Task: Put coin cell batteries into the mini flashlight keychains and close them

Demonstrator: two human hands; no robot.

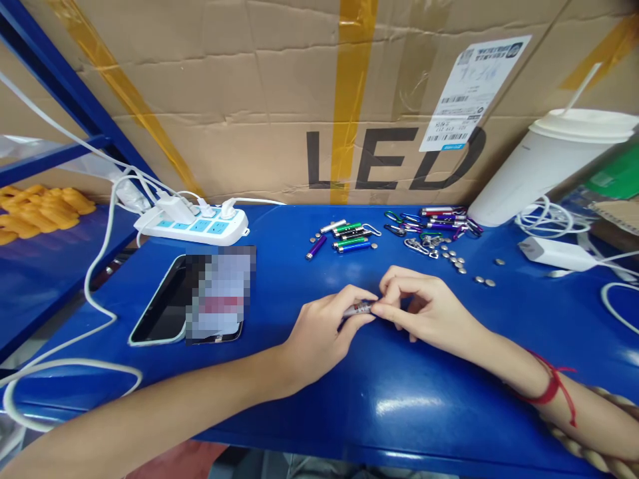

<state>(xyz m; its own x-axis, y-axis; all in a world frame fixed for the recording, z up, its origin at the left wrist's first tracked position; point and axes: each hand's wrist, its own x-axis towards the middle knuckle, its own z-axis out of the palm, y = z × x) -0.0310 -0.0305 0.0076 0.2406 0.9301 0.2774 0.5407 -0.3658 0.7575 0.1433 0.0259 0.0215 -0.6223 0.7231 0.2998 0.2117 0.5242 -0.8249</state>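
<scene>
Printed cylinder [358,308] is held over the counter [279,286]: the left hand [322,326] grips its body, seemingly to steady it; the right hand [424,309] pinches its right end, probably for fine control; button cells [458,264] lie farther right, likely for easy reach.

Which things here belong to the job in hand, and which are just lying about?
Likely the job's:
printed metal tube in the left hand, its end at the right hand
coloured metal tubes
carabiners
button cells

Likely just lying about:
two phones
power strip
lidded cup
white charger
</scene>
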